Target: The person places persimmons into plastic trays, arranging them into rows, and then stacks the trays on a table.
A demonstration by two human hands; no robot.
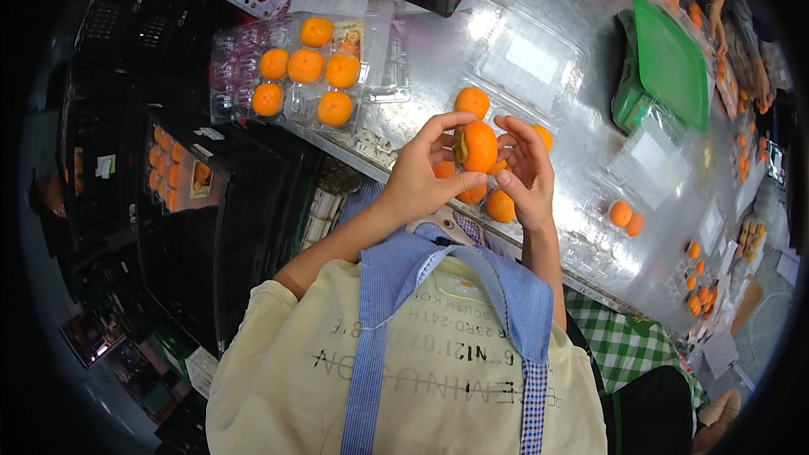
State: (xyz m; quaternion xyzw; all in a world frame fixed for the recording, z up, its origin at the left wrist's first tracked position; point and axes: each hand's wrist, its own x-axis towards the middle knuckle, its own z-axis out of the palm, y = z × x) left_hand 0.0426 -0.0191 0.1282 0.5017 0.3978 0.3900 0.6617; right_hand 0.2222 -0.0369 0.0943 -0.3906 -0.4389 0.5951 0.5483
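An orange persimmon (479, 146) with its green-brown calyx turned to the left is held up between my hands. My left hand (422, 161) has thumb and fingers around its calyx side. My right hand (526, 167) is beside the fruit's other side, fingers curved and apart; whether its fingertips touch the fruit I cannot tell. Behind and below the hands, more persimmons (472, 103) sit in a clear plastic tray, partly hidden by the hands. Up and to the left, another clear clamshell tray (294, 101) holds several persimmons, some of its cups bare.
The metal table (423, 44) carries a lidded clear container (531, 54), a green plastic basket (671, 63) and a tray with two persimmons (626, 218). Black crates (183, 253) stand at the left, one with packed fruit. Other people's hands (717, 28) work at the upper right.
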